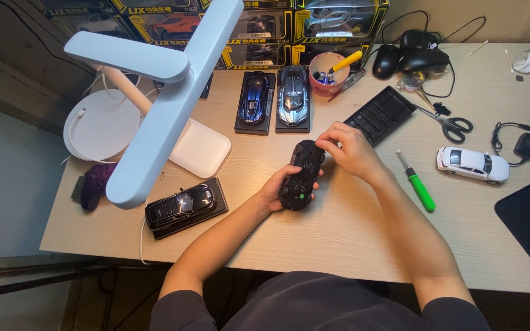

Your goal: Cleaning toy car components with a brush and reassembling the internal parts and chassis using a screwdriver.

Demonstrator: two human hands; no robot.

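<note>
My left hand cups the upturned black model car above the desk while my right hand pinches its front end, and a loose grip could let it slip onto the green screwdriver nearby.

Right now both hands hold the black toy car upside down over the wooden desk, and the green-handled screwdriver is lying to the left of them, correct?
Not quite. The green-handled screwdriver lies to the right of the hands, as the head view shows. The rest stands: the left hand and right hand hold the black toy car upside down over the wooden desk.
</note>
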